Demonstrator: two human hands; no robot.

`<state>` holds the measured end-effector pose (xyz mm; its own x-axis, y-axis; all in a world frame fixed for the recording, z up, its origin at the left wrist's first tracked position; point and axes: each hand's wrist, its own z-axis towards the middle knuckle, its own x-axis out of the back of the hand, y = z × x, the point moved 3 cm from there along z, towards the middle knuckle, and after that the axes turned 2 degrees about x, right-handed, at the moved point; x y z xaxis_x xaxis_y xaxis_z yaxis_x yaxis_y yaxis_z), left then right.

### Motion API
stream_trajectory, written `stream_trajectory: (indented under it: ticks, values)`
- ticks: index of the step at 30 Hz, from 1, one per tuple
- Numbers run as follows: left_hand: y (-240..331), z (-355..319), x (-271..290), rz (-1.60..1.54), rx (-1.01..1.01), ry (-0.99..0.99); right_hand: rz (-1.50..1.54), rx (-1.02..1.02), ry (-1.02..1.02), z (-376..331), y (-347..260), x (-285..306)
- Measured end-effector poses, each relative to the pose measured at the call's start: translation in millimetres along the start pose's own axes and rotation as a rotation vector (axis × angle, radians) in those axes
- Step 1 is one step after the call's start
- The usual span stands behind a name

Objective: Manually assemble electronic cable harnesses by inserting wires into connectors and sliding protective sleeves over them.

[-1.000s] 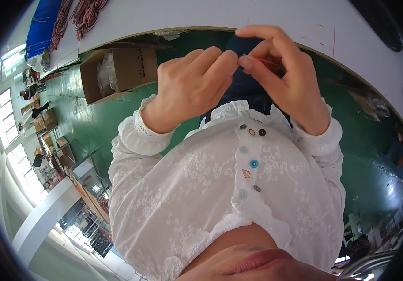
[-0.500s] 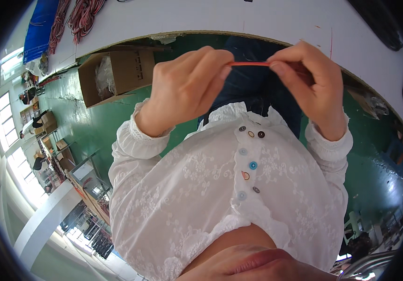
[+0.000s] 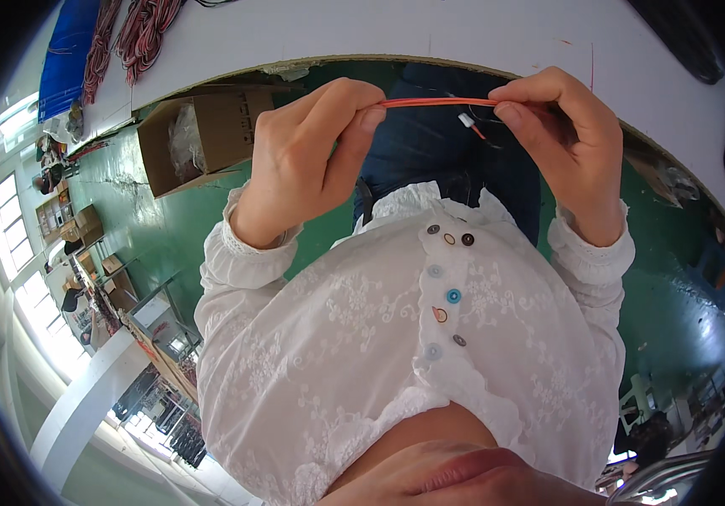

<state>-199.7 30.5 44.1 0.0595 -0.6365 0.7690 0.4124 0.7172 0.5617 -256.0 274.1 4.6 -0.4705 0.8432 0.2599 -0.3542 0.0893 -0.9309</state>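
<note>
At ten o'clock, an open brown cardboard box (image 3: 240,126); at twelve, the white worktop (image 3: 362,34); green floor (image 3: 160,228) below. My left hand (image 3: 316,156) and right hand (image 3: 569,139) pinch thin orange-red wires (image 3: 438,102).

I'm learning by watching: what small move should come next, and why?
Perhaps the right hand should gather in the white plug. The left hand and right hand already pinch the red wires, which run nearly straight between them, while the plug shows near the right fingertips, gripped by neither hand, and might snag.
</note>
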Motion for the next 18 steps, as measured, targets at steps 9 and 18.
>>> stream_trajectory:
  ticks: [9,18]
  values:
    - [13,8,-23,0.139,-0.216,-0.051,-0.16,0.188,0.06,10,-20,-26]
    - [4,6,-6,0.048,-0.093,0.02,0.297,-0.054,0.019,0,2,-8]
